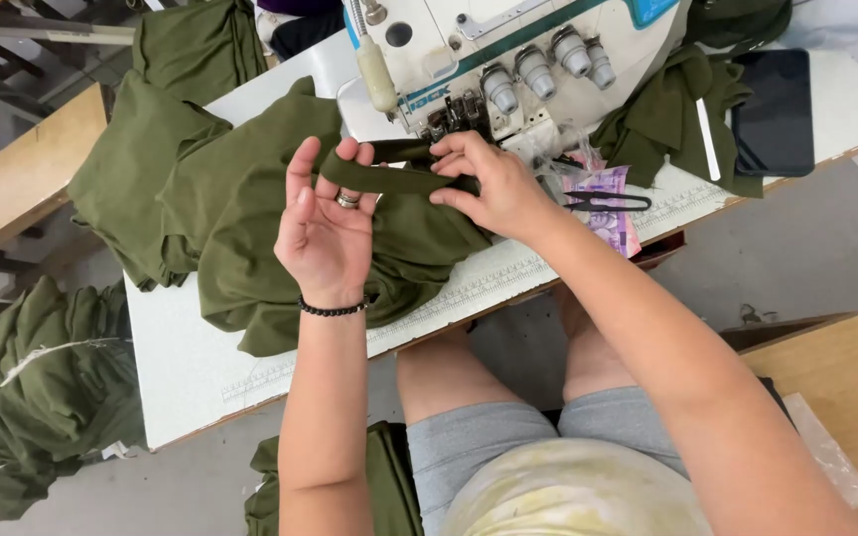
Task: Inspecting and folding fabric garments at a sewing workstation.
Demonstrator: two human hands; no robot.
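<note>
My left hand (325, 226) is raised palm-up over an olive green garment (250, 218) spread on the white sewing table (191, 367). Its fingers pinch one end of a narrow olive fabric band (381, 179). My right hand (489, 184) grips the other end of the same band, just in front of the presser foot of a white overlock sewing machine (508, 50). The band is stretched flat between both hands. A ring and a dark bead bracelet are on my left hand.
Black thread snips (603, 202) lie on a pink packet (603, 213) right of the machine. More olive pieces (672, 114) and a dark phone (773, 111) sit at the back right. Olive fabric piles (37, 397) lie on the floor left. Wooden benches stand left and right.
</note>
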